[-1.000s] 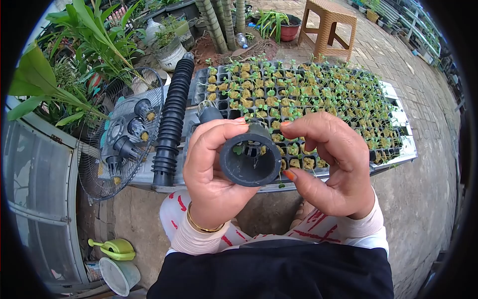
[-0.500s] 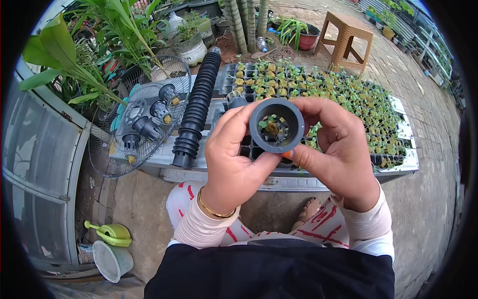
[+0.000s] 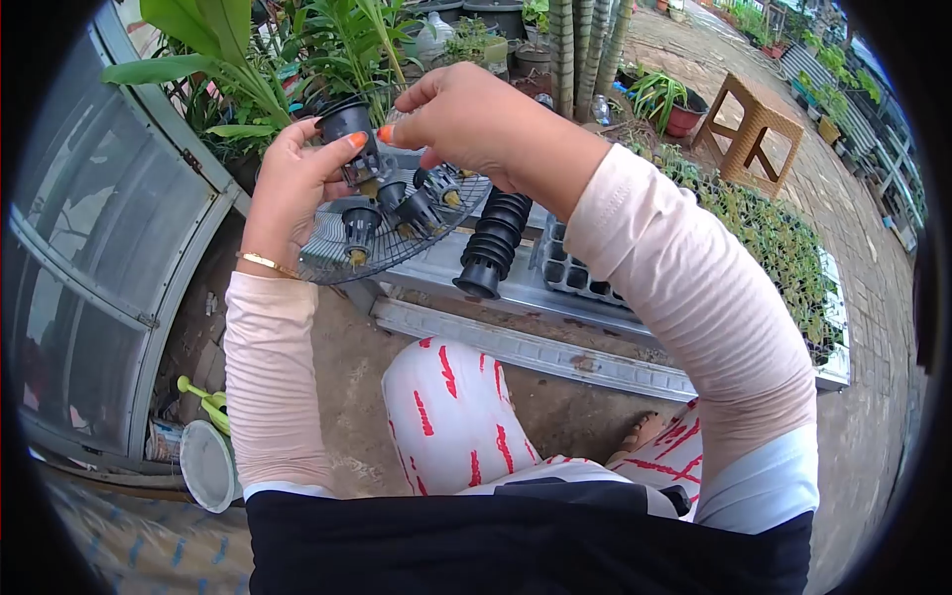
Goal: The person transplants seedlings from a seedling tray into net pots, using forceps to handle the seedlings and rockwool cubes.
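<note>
My left hand point(image 3: 297, 174) grips a black net pot point(image 3: 345, 124) over the wire rack, its slotted lower end pointing down. Close to the pot's right side is my right hand point(image 3: 456, 119), fingers bent, with nothing visible between them. Beneath, more black net pots point(image 3: 360, 230) with yellowish plugs lie on the round wire rack point(image 3: 397, 260). A long stack of nested black pots point(image 3: 488, 243) lies right of the rack, partly hidden by my right arm.
Seedling trays point(image 3: 754, 213) fill the table's right side, partly behind my right arm. A woven-pattern stool point(image 3: 759, 129) stands beyond. Leafy plants point(image 3: 213, 64) rise behind the rack. A glass-paned door frame point(image 3: 109, 198) is at the left, with a pale bucket point(image 3: 208, 466) below.
Both hands have moved left from above the seedling trays to the wire rack. The pot is now upright in my left hand, and my right hand has come off it. The view has shifted left.
</note>
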The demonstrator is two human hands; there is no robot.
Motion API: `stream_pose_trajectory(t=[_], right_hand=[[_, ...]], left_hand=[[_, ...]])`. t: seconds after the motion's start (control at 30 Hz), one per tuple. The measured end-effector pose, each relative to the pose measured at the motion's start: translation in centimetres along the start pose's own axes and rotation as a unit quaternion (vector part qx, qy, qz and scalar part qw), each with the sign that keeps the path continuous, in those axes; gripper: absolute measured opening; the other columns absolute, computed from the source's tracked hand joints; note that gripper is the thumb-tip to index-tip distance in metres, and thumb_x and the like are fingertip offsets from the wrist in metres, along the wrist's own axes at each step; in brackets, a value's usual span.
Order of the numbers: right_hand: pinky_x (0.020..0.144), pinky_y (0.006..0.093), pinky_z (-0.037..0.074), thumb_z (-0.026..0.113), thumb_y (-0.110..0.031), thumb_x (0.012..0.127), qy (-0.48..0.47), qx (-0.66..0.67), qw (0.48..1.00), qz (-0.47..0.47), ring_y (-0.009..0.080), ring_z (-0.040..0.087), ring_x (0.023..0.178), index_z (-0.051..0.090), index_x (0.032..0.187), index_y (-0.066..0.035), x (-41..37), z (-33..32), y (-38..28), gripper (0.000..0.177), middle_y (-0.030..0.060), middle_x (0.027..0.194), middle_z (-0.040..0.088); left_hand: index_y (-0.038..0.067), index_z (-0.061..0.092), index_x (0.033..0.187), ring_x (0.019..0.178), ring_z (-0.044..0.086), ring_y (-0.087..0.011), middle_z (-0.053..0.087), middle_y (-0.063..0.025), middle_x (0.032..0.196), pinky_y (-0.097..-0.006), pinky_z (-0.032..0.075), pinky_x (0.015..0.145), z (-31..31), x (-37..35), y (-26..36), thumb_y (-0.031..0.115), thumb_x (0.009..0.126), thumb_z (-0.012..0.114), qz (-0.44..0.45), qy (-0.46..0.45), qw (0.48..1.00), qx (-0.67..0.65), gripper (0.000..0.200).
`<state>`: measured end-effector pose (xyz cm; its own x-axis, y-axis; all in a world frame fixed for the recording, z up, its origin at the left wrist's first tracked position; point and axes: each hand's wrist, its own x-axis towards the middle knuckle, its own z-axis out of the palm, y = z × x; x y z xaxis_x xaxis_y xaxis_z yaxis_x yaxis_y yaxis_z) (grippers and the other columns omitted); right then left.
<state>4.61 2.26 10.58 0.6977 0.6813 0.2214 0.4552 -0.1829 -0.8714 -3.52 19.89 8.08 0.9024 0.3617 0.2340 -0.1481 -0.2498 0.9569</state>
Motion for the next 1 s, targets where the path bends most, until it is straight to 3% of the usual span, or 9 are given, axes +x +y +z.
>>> stream_pose_trajectory(t=[0.23,0.5,0.6,0.67,0.73,0.8,0.87,0.93,1.0], right_hand=[[0.053,0.0285,0.045,0.074,-0.016,0.074,-0.031,-0.121,0.992,-0.018,0.0148,0.058,0.061,0.063,0.102,0.006,2.1,0.0,3.9,0.037,0.0109,0.081,0.063],[0.057,0.0288,0.046,0.069,-0.013,0.078,0.013,-0.281,0.959,0.024,0.0138,0.057,0.062,0.067,0.092,0.0,-2.2,-7.5,4.5,0.019,0.0072,0.072,0.062],[0.06,0.0299,0.047,0.067,-0.01,0.077,0.01,-0.31,0.95,0.027,0.0153,0.059,0.064,0.066,0.094,0.001,-4.6,-10.0,6.0,0.02,0.0078,0.072,0.063],[0.062,0.0304,0.047,0.066,-0.007,0.076,0.011,-0.322,0.945,0.046,0.0162,0.059,0.066,0.066,0.095,0.001,-6.4,-10.8,6.3,0.021,0.0081,0.073,0.063],[0.066,0.0308,0.048,0.064,-0.003,0.072,-0.039,-0.365,0.93,0.035,0.0184,0.06,0.07,0.065,0.097,-0.001,-8.2,-11.2,6.3,0.025,0.009,0.077,0.063],[0.07,0.0333,0.049,0.063,0.0,0.068,-0.061,-0.389,0.918,0.051,0.0243,0.062,0.075,0.065,0.099,-0.003,-9.3,-11.0,7.2,0.031,0.0112,0.083,0.063],[0.074,0.0385,0.05,0.062,0.001,0.067,-0.061,-0.416,0.907,-0.002,0.0309,0.062,0.081,0.065,0.1,-0.004,-10.3,-10.1,9.1,0.033,0.014,0.088,0.064],[0.076,0.0418,0.049,0.06,0.001,0.068,-0.037,-0.405,0.914,-0.002,0.0341,0.062,0.085,0.064,0.099,-0.005,-10.5,-9.3,9.4,0.032,0.0153,0.09,0.064],[0.075,0.0417,0.05,0.06,0.0,0.069,0.029,-0.444,0.896,-0.018,0.0352,0.062,0.082,0.064,0.095,-0.004,-10.4,-9.1,10.0,0.027,0.0158,0.083,0.064]], left_hand=[[0.004,0.055,0.099,0.061,0.056,-0.0085,0.059,-0.0011,0.08,-0.0262,0.049,0.054,-7.0,2.1,-6.7,0.018,0.081,0.067,-0.159,0.049,0.979,0.116,0.025],[0.005,0.056,0.089,0.058,0.048,-0.0099,0.048,0.0,0.071,-0.0278,0.048,0.052,-6.5,3.6,-9.9,0.027,0.077,0.071,-0.201,0.01,0.948,0.247,0.029],[-0.005,0.061,0.099,0.068,0.057,-0.0137,0.061,-0.0074,0.084,-0.0268,0.048,0.047,-6.1,3.4,-9.4,0.028,0.074,0.074,-0.188,0.018,0.941,0.281,0.044],[-0.007,0.059,0.106,0.072,0.061,-0.0207,0.063,-0.0126,0.088,-0.0329,0.051,0.058,-5.9,3.1,-9.1,0.03,0.073,0.074,-0.179,0.044,0.933,0.309,0.053],[-0.011,0.054,0.114,0.082,0.062,-0.0309,0.064,-0.0199,0.092,-0.0381,0.05,0.075,-6.2,3.3,-9.1,0.033,0.072,0.075,0.033,0.083,0.847,0.525,0.064],[-0.009,0.052,0.12,0.092,0.061,-0.0364,0.063,-0.0249,0.098,-0.0405,0.045,0.087,-4.4,2.7,-7.5,0.032,0.071,0.076,-0.015,0.086,0.857,0.509,0.068],[-0.004,0.052,0.122,0.095,0.06,-0.0348,0.062,-0.0232,0.103,-0.0401,0.046,0.085,-0.7,0.8,-4.9,0.026,0.071,0.076,0.083,0.103,0.873,0.469,0.063],[0.004,0.05,0.129,0.09,0.054,-0.0178,0.061,-0.0147,0.108,-0.0298,0.046,0.078,3.9,-1.3,-2.5,0.013,0.071,0.074,0.124,0.009,0.911,0.393,0.063],[0.0,0.053,0.122,0.101,0.057,-0.0346,0.06,-0.0201,0.109,-0.0392,0.044,0.088,8.0,-2.9,-1.5,0.01,0.067,0.074,0.218,-0.087,0.914,0.332,0.06]])
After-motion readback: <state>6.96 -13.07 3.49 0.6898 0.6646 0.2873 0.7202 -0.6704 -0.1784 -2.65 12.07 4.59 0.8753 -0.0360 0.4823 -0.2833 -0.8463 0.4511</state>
